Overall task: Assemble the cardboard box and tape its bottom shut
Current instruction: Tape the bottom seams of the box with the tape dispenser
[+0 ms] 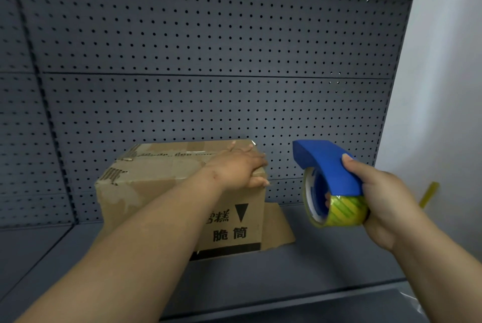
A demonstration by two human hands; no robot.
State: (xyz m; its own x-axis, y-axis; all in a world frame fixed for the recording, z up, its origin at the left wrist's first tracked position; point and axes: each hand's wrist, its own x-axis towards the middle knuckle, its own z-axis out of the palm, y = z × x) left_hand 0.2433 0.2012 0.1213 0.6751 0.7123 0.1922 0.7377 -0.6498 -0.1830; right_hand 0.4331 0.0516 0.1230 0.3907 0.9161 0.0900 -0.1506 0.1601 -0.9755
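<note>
The left forearm crosses in front of the cardboard box (pixel 180 192), hiding part of its front face and printed characters; a loose flap (pixel 277 226) sticks out low on its right side. The box sits on the grey shelf (pixel 300 268) against the pegboard wall (pixel 208 48). The left hand (pixel 241 167) lies flat and spread on the box's top right corner. The right hand (pixel 386 200) is closed around a blue tape dispenser (pixel 331 181), held off the box's right, apart from it.
</note>
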